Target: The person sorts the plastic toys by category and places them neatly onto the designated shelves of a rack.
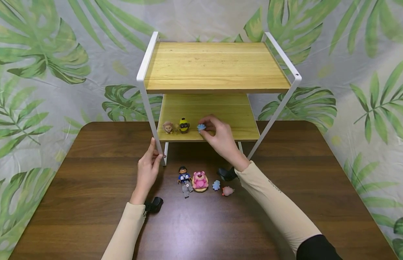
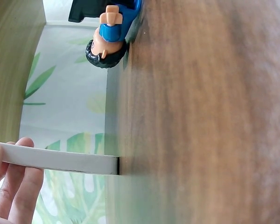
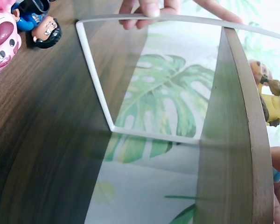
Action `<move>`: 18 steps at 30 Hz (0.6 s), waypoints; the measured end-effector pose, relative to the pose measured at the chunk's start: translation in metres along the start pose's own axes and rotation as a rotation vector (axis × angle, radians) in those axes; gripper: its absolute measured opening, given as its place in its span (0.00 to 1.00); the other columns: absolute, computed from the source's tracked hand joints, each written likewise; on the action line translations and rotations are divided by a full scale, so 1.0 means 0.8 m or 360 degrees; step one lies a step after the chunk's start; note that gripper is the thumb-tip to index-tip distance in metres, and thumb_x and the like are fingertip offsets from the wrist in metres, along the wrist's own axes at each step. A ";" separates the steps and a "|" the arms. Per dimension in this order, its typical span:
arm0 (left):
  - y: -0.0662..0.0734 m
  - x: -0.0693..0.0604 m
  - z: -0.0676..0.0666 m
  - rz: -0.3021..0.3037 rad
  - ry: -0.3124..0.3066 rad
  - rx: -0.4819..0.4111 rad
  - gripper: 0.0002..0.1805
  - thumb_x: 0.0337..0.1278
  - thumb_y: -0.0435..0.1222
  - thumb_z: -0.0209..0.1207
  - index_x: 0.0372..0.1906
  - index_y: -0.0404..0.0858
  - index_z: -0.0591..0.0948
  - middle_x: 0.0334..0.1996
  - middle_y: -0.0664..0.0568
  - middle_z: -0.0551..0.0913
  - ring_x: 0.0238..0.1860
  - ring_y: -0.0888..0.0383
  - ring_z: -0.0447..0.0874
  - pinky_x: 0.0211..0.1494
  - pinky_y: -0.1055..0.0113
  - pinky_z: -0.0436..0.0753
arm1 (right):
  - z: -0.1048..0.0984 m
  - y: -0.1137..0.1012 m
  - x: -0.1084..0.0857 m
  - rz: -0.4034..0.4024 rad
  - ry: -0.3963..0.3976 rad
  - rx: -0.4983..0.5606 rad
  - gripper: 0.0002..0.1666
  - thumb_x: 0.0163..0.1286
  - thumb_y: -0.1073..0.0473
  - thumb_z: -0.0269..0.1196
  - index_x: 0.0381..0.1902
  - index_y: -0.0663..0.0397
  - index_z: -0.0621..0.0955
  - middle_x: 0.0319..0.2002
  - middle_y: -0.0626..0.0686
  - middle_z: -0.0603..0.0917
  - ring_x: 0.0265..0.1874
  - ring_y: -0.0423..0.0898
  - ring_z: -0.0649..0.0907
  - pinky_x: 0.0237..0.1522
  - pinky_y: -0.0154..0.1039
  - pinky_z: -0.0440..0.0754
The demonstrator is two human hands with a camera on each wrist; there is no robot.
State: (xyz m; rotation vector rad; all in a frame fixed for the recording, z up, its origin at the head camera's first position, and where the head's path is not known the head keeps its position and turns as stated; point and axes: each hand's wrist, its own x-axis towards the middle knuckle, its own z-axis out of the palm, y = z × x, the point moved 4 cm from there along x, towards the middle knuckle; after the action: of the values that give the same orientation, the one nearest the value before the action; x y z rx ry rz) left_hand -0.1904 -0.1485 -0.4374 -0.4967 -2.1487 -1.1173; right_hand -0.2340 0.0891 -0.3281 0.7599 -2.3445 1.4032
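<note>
From my end, I see the small blue toy (image 1: 201,127) at the front of the lower shelf (image 1: 221,104), pinched between the thumb and fingers of the right hand (image 1: 219,134); I can't tell whether it touches the board. To its left on that shelf stand a yellow toy (image 1: 184,126) with black on its head and, near that one, a brownish lion toy (image 1: 168,127). The left hand (image 1: 147,171) has its fingers and thumb closed round the white front leg (image 1: 150,113) of the rack, low down on its left side. On the dark wooden table (image 1: 90,216) in front of the rack, I make out a row: a dark-haired doll (image 1: 184,178) lying on its back, a pink bear (image 1: 200,181) just beside it, a second blue toy (image 1: 216,185) and a small pink toy (image 1: 227,191). The upper shelf (image 1: 217,65) spans above, and leaf-print cloth (image 1: 32,47) hangs behind everything.
</note>
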 end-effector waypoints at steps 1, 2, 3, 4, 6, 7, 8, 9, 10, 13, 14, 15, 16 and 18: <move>0.000 0.000 0.000 0.0002 0.0000 0.0000 0.52 0.56 0.22 0.60 0.75 0.65 0.50 0.28 0.41 0.78 0.28 0.47 0.82 0.31 0.52 0.82 | 0.000 0.000 0.000 0.0004 -0.0002 0.0002 0.13 0.61 0.73 0.64 0.45 0.66 0.78 0.40 0.59 0.83 0.40 0.50 0.84 0.43 0.38 0.81; 0.000 0.000 0.000 0.0003 -0.0002 0.0000 0.52 0.56 0.22 0.60 0.75 0.65 0.50 0.28 0.41 0.78 0.28 0.47 0.82 0.31 0.53 0.82 | -0.001 0.000 0.000 0.0009 -0.0004 0.0003 0.14 0.61 0.72 0.64 0.46 0.67 0.78 0.40 0.59 0.83 0.40 0.50 0.84 0.43 0.37 0.81; -0.001 0.000 0.000 0.0002 -0.0004 -0.0002 0.52 0.56 0.22 0.60 0.75 0.65 0.50 0.28 0.41 0.78 0.28 0.47 0.82 0.31 0.53 0.81 | -0.001 -0.001 0.000 0.0013 -0.0007 0.0008 0.14 0.61 0.72 0.64 0.46 0.67 0.78 0.40 0.59 0.83 0.41 0.50 0.84 0.43 0.37 0.81; -0.001 0.000 0.001 0.0000 -0.0005 -0.0003 0.52 0.56 0.22 0.60 0.75 0.65 0.50 0.28 0.41 0.78 0.28 0.47 0.82 0.30 0.53 0.81 | -0.002 -0.001 0.000 0.0020 -0.0010 0.0018 0.14 0.62 0.72 0.64 0.46 0.67 0.78 0.41 0.59 0.83 0.41 0.50 0.83 0.44 0.36 0.81; -0.001 0.000 0.001 -0.0003 -0.0006 -0.0004 0.51 0.57 0.22 0.60 0.75 0.65 0.50 0.28 0.41 0.78 0.28 0.47 0.82 0.30 0.53 0.81 | -0.004 -0.002 -0.001 0.0035 -0.0014 0.0053 0.15 0.62 0.72 0.64 0.47 0.67 0.78 0.42 0.59 0.82 0.42 0.50 0.83 0.44 0.36 0.80; 0.000 0.000 0.001 -0.0004 -0.0005 -0.0005 0.52 0.56 0.22 0.60 0.75 0.65 0.50 0.28 0.41 0.78 0.28 0.47 0.82 0.30 0.53 0.81 | -0.005 -0.002 -0.002 0.0041 -0.0014 0.0074 0.16 0.61 0.73 0.64 0.48 0.67 0.78 0.43 0.59 0.82 0.43 0.50 0.83 0.45 0.36 0.80; -0.001 0.000 0.001 -0.0007 -0.0006 -0.0005 0.52 0.56 0.22 0.60 0.75 0.66 0.50 0.28 0.41 0.78 0.28 0.47 0.82 0.31 0.53 0.81 | -0.006 -0.002 -0.003 0.0043 -0.0013 0.0092 0.16 0.61 0.73 0.64 0.48 0.67 0.77 0.43 0.59 0.82 0.43 0.50 0.83 0.45 0.36 0.80; -0.001 0.000 0.001 -0.0010 -0.0006 -0.0005 0.52 0.56 0.22 0.60 0.75 0.66 0.50 0.28 0.41 0.78 0.28 0.47 0.82 0.31 0.52 0.81 | -0.007 -0.002 -0.003 0.0043 -0.0010 0.0113 0.17 0.61 0.73 0.64 0.48 0.67 0.77 0.44 0.59 0.82 0.44 0.50 0.82 0.45 0.36 0.80; -0.001 0.000 0.001 -0.0013 -0.0006 -0.0004 0.52 0.56 0.22 0.60 0.74 0.67 0.49 0.28 0.41 0.78 0.28 0.47 0.82 0.31 0.52 0.82 | -0.009 -0.002 -0.004 0.0043 -0.0003 0.0130 0.17 0.61 0.74 0.64 0.49 0.67 0.77 0.44 0.59 0.82 0.44 0.50 0.82 0.45 0.36 0.80; -0.001 0.000 0.001 -0.0010 -0.0004 -0.0005 0.53 0.56 0.22 0.60 0.74 0.67 0.49 0.27 0.41 0.78 0.27 0.47 0.82 0.32 0.52 0.82 | -0.013 -0.001 -0.007 0.0031 0.0026 0.0167 0.17 0.60 0.75 0.64 0.48 0.67 0.77 0.45 0.60 0.82 0.43 0.51 0.83 0.45 0.37 0.80; -0.001 0.000 0.001 -0.0008 -0.0003 -0.0004 0.53 0.56 0.22 0.60 0.74 0.67 0.49 0.27 0.41 0.78 0.27 0.47 0.82 0.32 0.52 0.82 | -0.015 0.000 -0.009 0.0025 0.0038 0.0178 0.17 0.60 0.75 0.64 0.48 0.68 0.78 0.45 0.60 0.82 0.43 0.51 0.83 0.45 0.38 0.80; -0.001 0.000 0.001 -0.0005 -0.0002 -0.0006 0.53 0.56 0.22 0.60 0.74 0.67 0.49 0.27 0.41 0.78 0.27 0.47 0.81 0.31 0.52 0.82 | -0.016 0.000 -0.011 0.0026 0.0049 0.0183 0.17 0.60 0.75 0.64 0.48 0.68 0.78 0.45 0.61 0.82 0.43 0.52 0.83 0.45 0.39 0.80; -0.001 0.000 0.000 -0.0003 -0.0001 -0.0007 0.52 0.56 0.22 0.60 0.74 0.67 0.49 0.27 0.41 0.78 0.27 0.47 0.82 0.31 0.52 0.81 | -0.018 0.000 -0.013 0.0026 0.0060 0.0190 0.17 0.60 0.75 0.64 0.48 0.68 0.78 0.44 0.61 0.82 0.43 0.52 0.83 0.45 0.41 0.80; 0.000 0.001 0.000 0.0002 0.0000 -0.0012 0.52 0.56 0.22 0.60 0.74 0.67 0.50 0.27 0.41 0.78 0.27 0.47 0.82 0.31 0.52 0.81 | -0.021 -0.001 -0.018 0.0032 0.0078 0.0208 0.16 0.60 0.75 0.65 0.47 0.69 0.78 0.44 0.63 0.82 0.42 0.54 0.83 0.45 0.43 0.80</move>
State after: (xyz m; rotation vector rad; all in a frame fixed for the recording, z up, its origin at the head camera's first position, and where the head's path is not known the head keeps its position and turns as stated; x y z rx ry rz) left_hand -0.1911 -0.1485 -0.4372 -0.5012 -2.1445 -1.1250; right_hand -0.2219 0.1074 -0.3265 0.7300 -2.2472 1.5781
